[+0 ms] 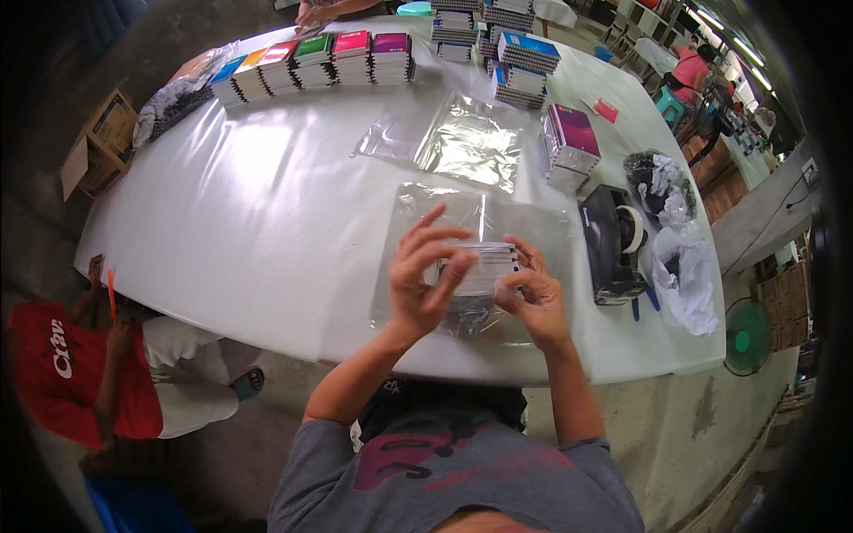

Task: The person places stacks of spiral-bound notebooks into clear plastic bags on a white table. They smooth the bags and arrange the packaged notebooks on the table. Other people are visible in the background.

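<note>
With right fingers [526, 282] pinched around the notebook stack's [489, 266] end and left fingers [435, 234] half open, working over clear plastic [538, 222]; seems only part wrapped.

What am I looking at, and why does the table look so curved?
There is no robot here: these are a person's bare hands, seen from a wide fisheye camera worn on the head, which bends straight edges. The left hand, spread wide, and the right hand, curled, flank a small stack of what look like notebooks amid clear plastic. Whether either grips it is hard to tell. Around them on the white table are a black tape dispenser, shiny plastic sheets and colourful notebook stacks.
</note>
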Available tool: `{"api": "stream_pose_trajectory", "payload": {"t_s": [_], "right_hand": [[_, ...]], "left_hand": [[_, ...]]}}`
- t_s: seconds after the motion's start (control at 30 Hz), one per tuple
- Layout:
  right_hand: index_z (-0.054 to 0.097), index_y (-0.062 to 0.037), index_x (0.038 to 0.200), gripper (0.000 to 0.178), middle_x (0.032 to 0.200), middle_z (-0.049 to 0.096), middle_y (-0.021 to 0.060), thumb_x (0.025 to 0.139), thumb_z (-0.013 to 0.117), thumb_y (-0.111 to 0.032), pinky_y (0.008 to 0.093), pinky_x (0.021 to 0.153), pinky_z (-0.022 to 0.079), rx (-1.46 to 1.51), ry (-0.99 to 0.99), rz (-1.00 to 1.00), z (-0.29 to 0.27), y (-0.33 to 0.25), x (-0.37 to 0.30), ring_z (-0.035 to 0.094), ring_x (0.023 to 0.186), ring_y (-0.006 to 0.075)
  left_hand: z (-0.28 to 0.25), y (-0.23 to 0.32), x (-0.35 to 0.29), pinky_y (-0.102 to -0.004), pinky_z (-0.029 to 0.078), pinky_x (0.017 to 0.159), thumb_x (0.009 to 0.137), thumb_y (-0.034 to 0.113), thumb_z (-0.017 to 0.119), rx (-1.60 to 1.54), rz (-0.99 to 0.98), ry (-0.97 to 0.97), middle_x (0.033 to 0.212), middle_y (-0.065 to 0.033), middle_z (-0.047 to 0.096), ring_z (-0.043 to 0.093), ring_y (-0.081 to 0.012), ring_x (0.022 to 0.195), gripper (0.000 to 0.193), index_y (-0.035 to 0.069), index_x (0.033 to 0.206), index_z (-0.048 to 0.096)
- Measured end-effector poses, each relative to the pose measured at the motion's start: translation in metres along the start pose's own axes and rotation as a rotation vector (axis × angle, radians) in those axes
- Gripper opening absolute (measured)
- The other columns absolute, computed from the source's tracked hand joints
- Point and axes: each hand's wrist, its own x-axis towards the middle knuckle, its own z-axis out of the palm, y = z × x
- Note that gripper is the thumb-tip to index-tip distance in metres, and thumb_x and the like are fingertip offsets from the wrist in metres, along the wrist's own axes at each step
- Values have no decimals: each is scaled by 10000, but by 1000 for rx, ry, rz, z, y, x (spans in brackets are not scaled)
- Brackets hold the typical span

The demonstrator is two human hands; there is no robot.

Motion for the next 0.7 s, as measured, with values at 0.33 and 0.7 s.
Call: {"api": "stream_pose_trajectory", "payload": {"t_s": [0.33,0.7], "right_hand": [[733,-131,899,235,1397,369,135,756,743,-317,449,1055,266,-127,-67,-44,-4,-55,17,325,1292,300],[654,-97,902,254,1342,447,108,716,789,-206,392,1002,360,-161,-51,227,-14,-34,5,441,1233,259]], "left_hand": [[1,8,-16,-516,236,1023,550,302,865,378,-109,-235,1412,-162,328,271,-381,1337,429,203,930,691],[12,13,3,-441,329,1035,678,220,804,84,-217,-130,1307,-181,434,400,-313,1262,175,145,823,740]]}}
